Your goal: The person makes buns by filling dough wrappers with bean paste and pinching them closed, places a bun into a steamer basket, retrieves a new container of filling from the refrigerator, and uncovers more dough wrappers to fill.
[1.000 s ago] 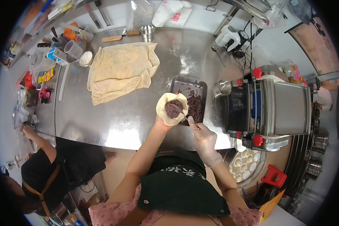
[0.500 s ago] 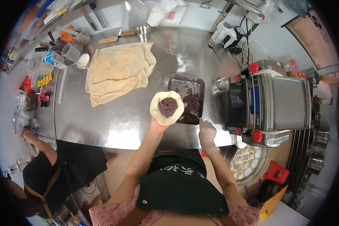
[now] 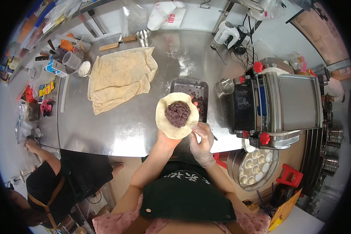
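My left hand [image 3: 165, 139] holds a round dough wrapper [image 3: 163, 114] from beneath, its fingertips showing at the far right side. A mound of dark purple, chunky filling [image 3: 178, 114] sits in the middle. My gloved right hand [image 3: 201, 142] is closed at the wrapper's lower right edge, its fingertips on the dough; a thin dark handle pokes out to its right. Behind the wrapper, a metal tray [image 3: 189, 83] holds more of the filling, partly hidden.
A folded dough sheet [image 3: 121, 74] lies at back left among tubs and utensils [image 3: 72, 60]. A roller machine [image 3: 277, 105] with red knobs stands right, a round pan of small cups [image 3: 253, 167] below it. Another person [image 3: 50, 183] works at lower left.
My gloved right hand has come from the tray to the wrapper's edge. My left hand and the wrapper shifted left, then slightly right and down, and the wrapper now appears larger.
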Action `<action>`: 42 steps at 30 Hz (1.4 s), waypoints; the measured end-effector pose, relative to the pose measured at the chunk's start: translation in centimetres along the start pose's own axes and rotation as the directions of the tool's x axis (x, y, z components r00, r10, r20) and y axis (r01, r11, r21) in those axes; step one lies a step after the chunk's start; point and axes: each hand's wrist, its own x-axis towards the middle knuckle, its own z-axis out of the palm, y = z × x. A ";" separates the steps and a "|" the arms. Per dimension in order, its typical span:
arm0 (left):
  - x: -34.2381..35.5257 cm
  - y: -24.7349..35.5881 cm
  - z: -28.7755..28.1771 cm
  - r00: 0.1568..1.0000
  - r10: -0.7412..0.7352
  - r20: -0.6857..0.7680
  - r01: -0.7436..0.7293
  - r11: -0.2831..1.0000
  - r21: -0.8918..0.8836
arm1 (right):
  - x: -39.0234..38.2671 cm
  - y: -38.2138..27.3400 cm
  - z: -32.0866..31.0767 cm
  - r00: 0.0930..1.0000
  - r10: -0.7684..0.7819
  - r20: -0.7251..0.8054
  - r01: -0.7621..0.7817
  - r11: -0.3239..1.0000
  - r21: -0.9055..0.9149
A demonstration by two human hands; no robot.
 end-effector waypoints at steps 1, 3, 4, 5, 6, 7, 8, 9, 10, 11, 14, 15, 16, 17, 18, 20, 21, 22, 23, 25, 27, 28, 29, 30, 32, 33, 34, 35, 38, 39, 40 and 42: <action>-0.2 -0.1 0.3 1.000 -0.002 -0.017 0.001 0.999 -0.033 | 0.3 -0.4 0.0 0.999 0.021 -0.038 -0.021 1.000 0.005; -0.4 -0.6 0.1 0.993 0.115 0.030 -0.119 0.974 0.191 | 0.7 -1.0 -0.1 0.996 0.052 -0.066 -0.051 0.999 0.020; -0.4 -0.7 0.1 0.971 0.219 0.100 -0.241 0.886 0.397 | 0.8 -1.1 -0.1 0.992 0.084 -0.091 -0.081 0.996 0.036; -0.3 -0.6 0.2 0.971 0.219 0.102 -0.241 0.886 0.397 | 0.8 -1.2 -0.1 0.992 0.083 -0.092 -0.080 0.996 0.036; -0.1 -0.4 0.4 0.893 0.328 0.309 -0.446 0.545 0.709 | 0.9 -1.2 -0.1 0.989 0.095 -0.111 -0.089 0.994 0.058; 0.0 -0.3 0.6 0.785 0.316 0.533 -0.579 0.068 0.813 | 1.0 -1.3 -0.2 0.986 0.107 -0.129 -0.097 0.992 0.081; -0.1 -0.5 0.9 0.786 0.314 0.533 -0.579 0.070 0.812 | 1.2 -1.5 -0.2 0.986 0.107 -0.130 -0.097 0.992 0.079; -0.3 -0.8 1.3 0.791 0.385 0.476 -0.586 0.256 0.768 | 1.7 -1.8 -0.2 0.986 0.115 -0.120 -0.108 0.992 0.065; -0.5 -1.0 1.5 0.800 0.442 0.405 -0.585 0.430 0.688 | 2.0 -2.2 -0.2 0.986 0.123 -0.110 -0.118 0.992 0.051; -0.7 -0.9 1.8 0.800 0.442 0.405 -0.586 0.429 0.688 | 2.2 -2.4 -0.2 0.986 0.123 -0.111 -0.118 0.992 0.052; -1.1 -1.0 2.1 0.924 0.368 0.108 -0.368 0.770 0.522 | 2.2 -2.8 0.0 0.976 0.188 -0.111 -0.173 0.976 0.129; -1.1 -1.3 2.1 0.906 0.415 0.083 -0.378 0.706 0.598 | 2.1 -2.8 -0.1 0.974 0.196 -0.110 -0.175 0.969 0.173; -1.2 -1.6 2.2 0.884 0.463 0.062 -0.381 0.638 0.670 | 2.0 -2.8 -0.1 0.973 0.204 -0.110 -0.177 0.960 0.216; -1.4 -1.5 2.4 0.885 0.462 0.061 -0.380 0.639 0.669 | 2.0 -3.0 -0.3 0.973 0.204 -0.109 -0.178 0.960 0.215; -1.6 -1.3 2.8 0.911 0.408 0.056 -0.361 0.728 0.583 | 2.1 -3.2 -0.4 0.969 0.228 -0.099 -0.206 0.960 0.191; -1.9 -1.0 2.8 0.934 0.352 0.056 -0.333 0.806 0.489 | 2.6 -3.6 -0.8 0.963 0.253 -0.089 -0.236 0.958 0.166; -1.9 -0.8 2.5 0.959 0.284 0.026 -0.277 0.907 0.316 | 3.0 -3.6 -1.1 0.966 0.256 -0.043 -0.247 0.956 0.159; -1.9 -0.7 2.2 0.978 0.209 0.010 -0.209 0.969 0.130 | 3.3 -3.7 -1.3 0.966 0.260 0.004 -0.258 0.954 0.151; -1.8 -0.7 1.7 0.977 0.211 0.009 -0.211 0.969 0.130 | 3.7 -3.9 -1.3 0.966 0.260 0.006 -0.258 0.954 0.152; -1.6 -0.6 1.2 0.982 0.188 0.030 -0.190 0.980 0.055 | 4.2 -4.4 -1.5 0.948 0.315 0.038 -0.317 0.937 0.148; -1.9 -0.6 1.2 0.986 0.168 0.021 -0.169 0.984 0.063 | 4.1 -4.3 -1.2 0.954 0.301 0.013 -0.300 0.945 0.130; -2.0 -0.6 1.3 0.989 0.149 0.012 -0.149 0.986 0.071 | 4.0 -4.3 -1.2 0.958 0.285 -0.012 -0.282 0.953 0.113; -1.9 -0.6 1.4 0.989 0.149 0.011 -0.149 0.986 0.071 | 4.0 -4.4 -1.2 0.958 0.286 -0.012 -0.282 0.953 0.113; -1.9 -0.7 1.4 0.985 0.175 -0.006 -0.173 0.975 0.141 | 3.9 -4.5 -1.3 0.953 0.303 -0.004 -0.299 0.943 0.146; -1.9 -0.7 1.6 0.979 0.204 -0.022 -0.195 0.958 0.211 | 4.1 -4.7 -1.4 0.947 0.320 0.005 -0.316 0.932 0.180; -2.0 -0.7 1.8 0.982 0.186 -0.037 -0.176 0.968 0.179 | 4.2 -4.8 -1.5 0.955 0.298 0.008 -0.295 0.940 0.171; -2.1 -0.7 1.9 0.985 0.166 -0.051 -0.157 0.977 0.146 | 4.3 -4.8 -1.6 0.961 0.276 0.010 -0.274 0.948 0.163; -2.2 -0.7 1.5 0.985 0.166 -0.052 -0.157 0.977 0.146 | 4.5 -4.6 -1.9 0.961 0.277 0.010 -0.274 0.948 0.163; -2.2 -0.5 -0.1 0.937 0.269 0.224 -0.349 0.698 0.625 | 5.6 -4.4 -2.9 0.978 0.177 0.114 -0.186 0.980 0.072; -2.2 -0.5 -0.3 0.915 0.270 0.299 -0.402 0.649 0.645 | 6.1 -4.9 -3.3 0.967 0.211 0.141 -0.217 0.976 0.022; -2.3 -0.5 -0.5 0.889 0.265 0.373 -0.455 0.599 0.659 | 6.3 -5.1 -3.6 0.955 0.247 0.166 -0.246 0.969 -0.028; -2.4 -0.6 -0.5 0.949 0.205 0.239 -0.301 0.813 0.498 | 5.7 -4.4 -3.7 0.963 0.204 0.177 -0.202 0.979 -0.030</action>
